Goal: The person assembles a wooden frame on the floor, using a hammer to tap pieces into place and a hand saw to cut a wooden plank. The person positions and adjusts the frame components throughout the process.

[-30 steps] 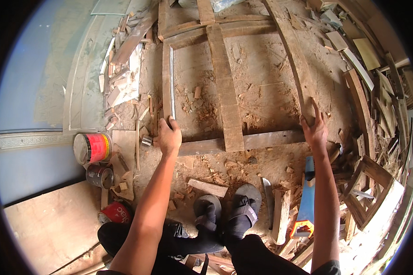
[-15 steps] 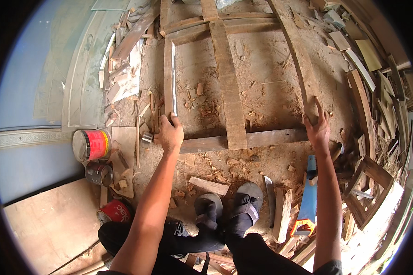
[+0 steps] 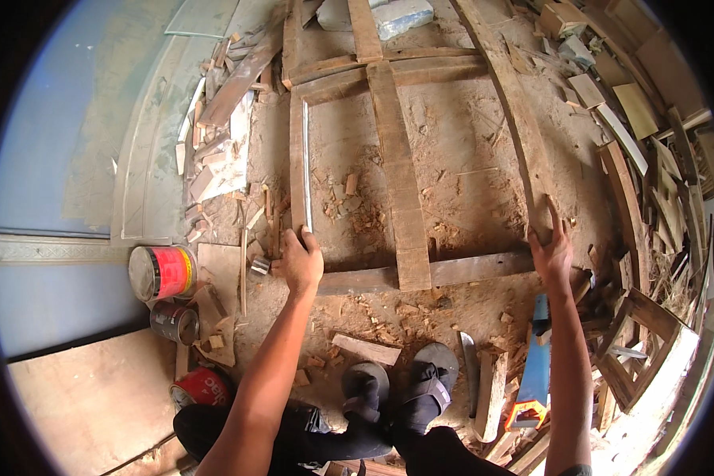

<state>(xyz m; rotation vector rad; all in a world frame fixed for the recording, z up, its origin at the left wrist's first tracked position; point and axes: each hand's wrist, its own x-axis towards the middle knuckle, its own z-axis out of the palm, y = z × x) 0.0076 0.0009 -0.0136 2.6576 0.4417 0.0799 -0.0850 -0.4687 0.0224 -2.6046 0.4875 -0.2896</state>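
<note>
Head view: left hand (image 3: 300,262) and right hand (image 3: 553,255) are gripping the weathered, dusty wooden frame (image 3: 397,198) by its side rails.

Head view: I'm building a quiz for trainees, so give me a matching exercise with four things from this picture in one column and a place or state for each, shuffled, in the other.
Things:
1. left hand
2. right hand
3. red can
4. blue tool

Places or states:
a. lying on its side, left of the frame
b. on the near end of the frame's right rail
c. on the floor below the right hand
d. on the near end of the frame's left rail

Pairs: 1-d, 2-b, 3-a, 4-c
</note>
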